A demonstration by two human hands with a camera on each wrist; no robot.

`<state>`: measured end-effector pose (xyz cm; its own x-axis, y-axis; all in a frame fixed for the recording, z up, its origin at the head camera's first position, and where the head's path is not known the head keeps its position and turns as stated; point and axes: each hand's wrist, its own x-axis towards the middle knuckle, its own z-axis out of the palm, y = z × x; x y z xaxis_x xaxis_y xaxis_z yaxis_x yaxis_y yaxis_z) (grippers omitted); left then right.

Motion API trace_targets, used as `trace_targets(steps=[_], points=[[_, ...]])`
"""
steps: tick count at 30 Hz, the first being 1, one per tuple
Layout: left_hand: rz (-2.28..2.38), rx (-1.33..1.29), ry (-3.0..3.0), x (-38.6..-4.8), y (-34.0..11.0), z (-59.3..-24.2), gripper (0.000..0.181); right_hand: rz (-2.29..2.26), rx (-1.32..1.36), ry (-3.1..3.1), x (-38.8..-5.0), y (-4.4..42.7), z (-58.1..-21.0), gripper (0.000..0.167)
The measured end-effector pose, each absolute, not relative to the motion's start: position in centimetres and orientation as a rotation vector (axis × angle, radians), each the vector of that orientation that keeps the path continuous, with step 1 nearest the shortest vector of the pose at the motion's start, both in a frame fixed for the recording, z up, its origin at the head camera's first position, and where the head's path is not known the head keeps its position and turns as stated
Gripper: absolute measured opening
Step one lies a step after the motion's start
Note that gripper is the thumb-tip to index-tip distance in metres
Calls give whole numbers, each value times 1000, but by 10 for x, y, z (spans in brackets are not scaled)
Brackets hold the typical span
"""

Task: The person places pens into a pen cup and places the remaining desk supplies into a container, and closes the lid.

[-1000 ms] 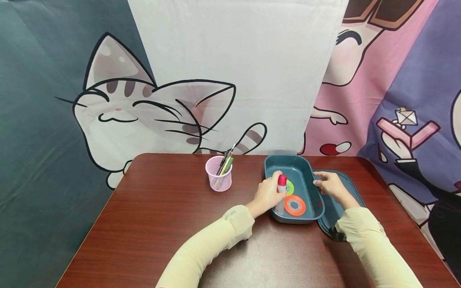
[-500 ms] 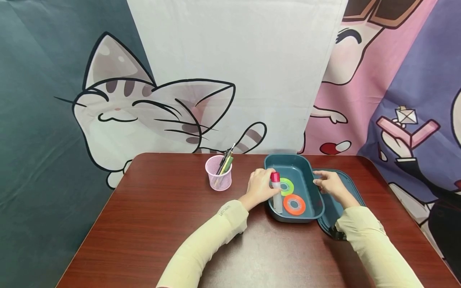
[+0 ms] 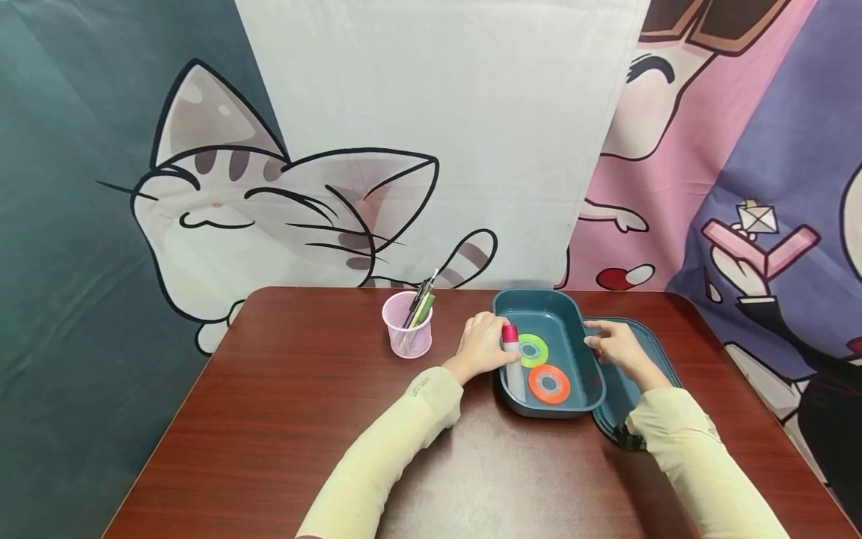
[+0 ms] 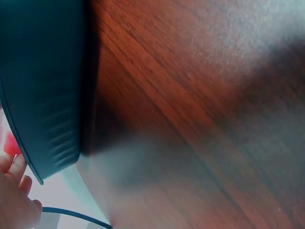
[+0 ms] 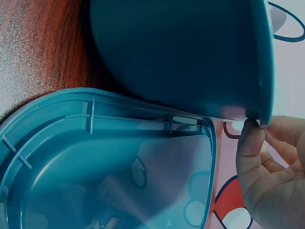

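Note:
A teal lunch box [image 3: 572, 404] stands uncovered on the table. My left hand [image 3: 481, 346] is at its left wall, thumb and fingers around a glue stick [image 3: 515, 374] with a whitish tube and a magenta cap. The tube leans along the inside of that wall. Beside it lie a green roll of tape [image 3: 533, 350] and an orange roll of tape [image 3: 548, 384]. At the right wall, my right hand [image 3: 618, 348] pinches the box rim; thumb and fingertips meet on that rim [image 5: 265, 95] in the right wrist view. Only some left fingers [image 4: 16, 167] show in the left wrist view.
The teal lid [image 3: 622, 400] lies on the table, partly under the right hand and against the box. A pink mesh cup [image 3: 408, 337] with pens and brushes stands left of the box. Behind the brown table [image 3: 303, 389] hangs a cartoon cloth.
My left hand has moved left with the glue stick, from over the tape rolls to the box's left wall, and lowered it slightly. My right hand stays at the rim.

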<state>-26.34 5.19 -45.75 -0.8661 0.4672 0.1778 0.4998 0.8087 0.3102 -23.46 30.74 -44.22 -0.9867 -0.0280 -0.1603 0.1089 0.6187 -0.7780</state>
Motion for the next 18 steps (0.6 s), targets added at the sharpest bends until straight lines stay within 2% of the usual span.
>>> trace_targets(steps=[18], points=[[-165, -908, -2879, -263, 48, -455, 47, -1306, 72, 2677, -235, 307, -442, 46]])
